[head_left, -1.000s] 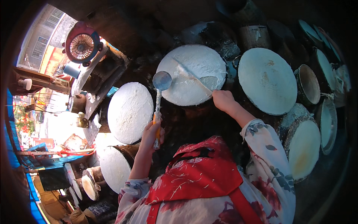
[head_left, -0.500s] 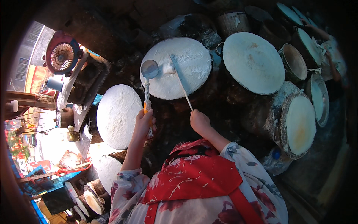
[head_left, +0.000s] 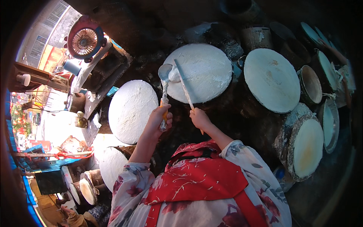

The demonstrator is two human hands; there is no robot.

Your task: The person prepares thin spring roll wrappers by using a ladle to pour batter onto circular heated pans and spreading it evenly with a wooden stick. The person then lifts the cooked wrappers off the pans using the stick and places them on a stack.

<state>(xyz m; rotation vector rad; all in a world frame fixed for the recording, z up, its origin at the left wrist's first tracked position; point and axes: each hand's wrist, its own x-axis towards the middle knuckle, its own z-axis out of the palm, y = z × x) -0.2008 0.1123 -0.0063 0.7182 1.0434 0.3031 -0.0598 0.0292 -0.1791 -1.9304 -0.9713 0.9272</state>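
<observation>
My left hand [head_left: 158,120] is closed round the lower handle of a ladle [head_left: 165,90], which is caked in white paste. The ladle's bowl rests at the left edge of a round white-coated surface [head_left: 211,75] in front of me. A thin flat stick [head_left: 183,83] is gripped near its lower end by my right hand [head_left: 200,119]. Its blade slants across the left part of that surface. Between the ladle's bowl and the stick sits a lump of white paste [head_left: 174,75]. Whether the lump partly lies inside the bowl is hard to tell.
More round white surfaces stand at left [head_left: 133,111] and right [head_left: 272,80]. A crusted drum with a yellowish top [head_left: 307,149] is at lower right, beside a metal basin [head_left: 329,125]. A fan [head_left: 84,41] stands upper left. Another person's arm [head_left: 342,56] shows at far right.
Across the white surface, the stick and the paste lump have moved left, closing the gap to the ladle's bowl. Both hands keep their holds. The whole view has shifted somewhat.
</observation>
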